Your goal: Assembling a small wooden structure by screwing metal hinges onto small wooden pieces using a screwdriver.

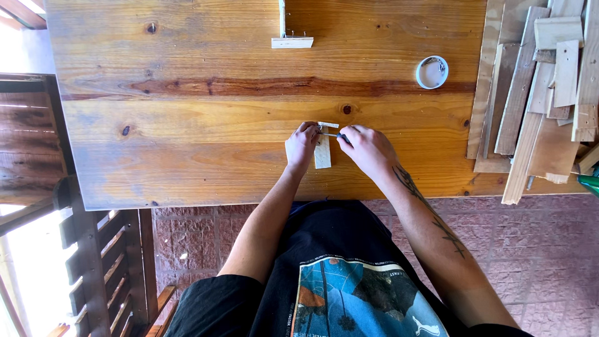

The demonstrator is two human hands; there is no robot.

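A small pale wooden strip (323, 153) lies on the wooden table (187, 137) near its front edge. My left hand (302, 142) presses on the strip's left side, fingers at its top end. My right hand (368, 148) grips a thin dark-handled tool (334, 135) whose metal tip points left at the top of the strip. A second short pale piece (328, 125) lies crosswise at the strip's top end.
A pile of scrap wooden slats (543, 93) covers the table's right end. A small round white lid or tin (432, 72) sits at the right middle. A pale wooden assembly with protruding nails (291, 39) stands at the far edge. A wooden chair (93, 249) is at left.
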